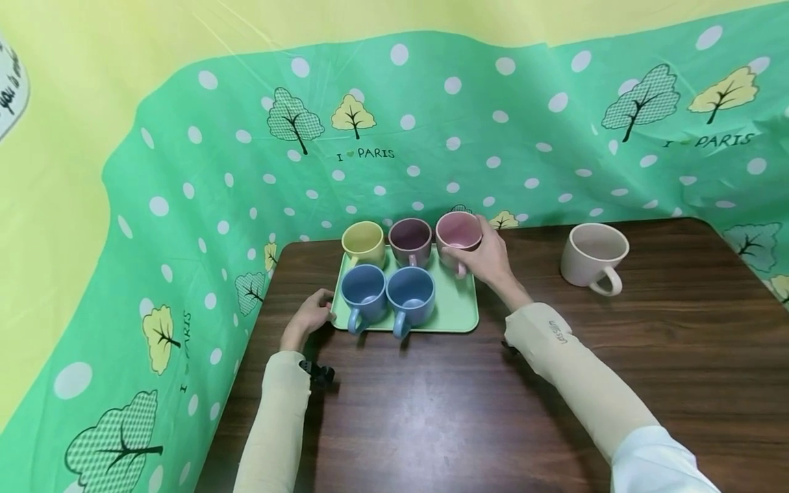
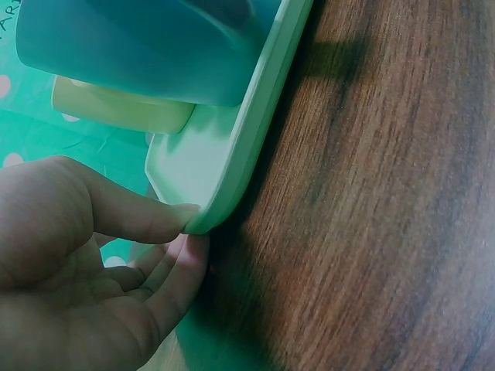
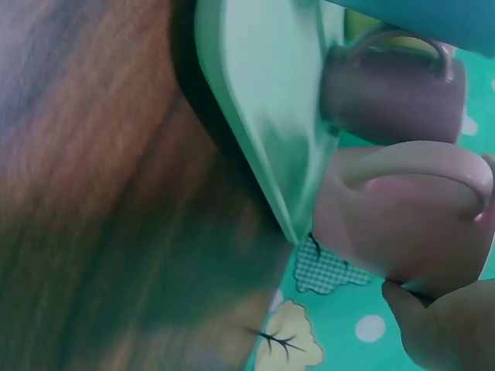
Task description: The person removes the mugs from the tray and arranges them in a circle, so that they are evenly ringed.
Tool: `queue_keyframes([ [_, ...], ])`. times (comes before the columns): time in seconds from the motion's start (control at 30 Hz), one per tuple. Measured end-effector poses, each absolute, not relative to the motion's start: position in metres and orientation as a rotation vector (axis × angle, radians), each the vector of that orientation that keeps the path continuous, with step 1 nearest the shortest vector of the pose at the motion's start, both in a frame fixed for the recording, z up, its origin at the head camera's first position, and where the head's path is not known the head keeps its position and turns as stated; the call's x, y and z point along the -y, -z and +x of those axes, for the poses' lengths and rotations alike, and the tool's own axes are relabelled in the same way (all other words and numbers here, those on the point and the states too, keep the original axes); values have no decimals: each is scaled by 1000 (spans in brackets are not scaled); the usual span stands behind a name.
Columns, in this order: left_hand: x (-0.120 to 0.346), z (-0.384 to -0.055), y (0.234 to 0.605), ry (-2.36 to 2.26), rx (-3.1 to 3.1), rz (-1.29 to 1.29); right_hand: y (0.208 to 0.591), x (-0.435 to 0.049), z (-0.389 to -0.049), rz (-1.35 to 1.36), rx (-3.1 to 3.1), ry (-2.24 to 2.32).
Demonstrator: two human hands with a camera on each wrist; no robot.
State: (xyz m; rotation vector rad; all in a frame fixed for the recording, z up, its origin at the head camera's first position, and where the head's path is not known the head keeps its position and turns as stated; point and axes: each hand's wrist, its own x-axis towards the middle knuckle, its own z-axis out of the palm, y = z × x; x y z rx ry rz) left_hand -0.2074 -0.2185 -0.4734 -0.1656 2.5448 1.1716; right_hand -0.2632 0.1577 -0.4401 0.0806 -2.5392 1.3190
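My left hand (image 1: 313, 313) pinches the near left corner of a light green tray (image 1: 453, 311), thumb on top and fingers below, as the left wrist view shows. My right hand (image 1: 490, 257) grips a pink mug (image 1: 459, 231) by its sides at the tray's far right corner. Beside it stand a dark mauve mug (image 1: 410, 239) and a yellow mug (image 1: 364, 241) along the back. Two blue mugs, one at left (image 1: 364, 291) and one at right (image 1: 411, 298), fill the front, handles toward me. Whether the pink mug's base touches the tray is hard to tell.
A pale beige-pink mug (image 1: 592, 255) stands on the dark wooden table (image 1: 431, 404), right of the tray. Green and yellow patterned cloth (image 1: 431, 137) hangs behind the table and along its left side.
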Motion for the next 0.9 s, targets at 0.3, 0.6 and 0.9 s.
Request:
queue_keyframes([
  [0.3,219,-208,473,-1175,-2537,-176,421,-180,-251,107,2590,-1299],
  [0.6,220,-206,474,-1186,-2543,-177,417,-204,-229,75,2620,-1265],
  [0.9,221,-207,475,-1176,-2552,-161,416,-227,-203,63,2640,-1210],
])
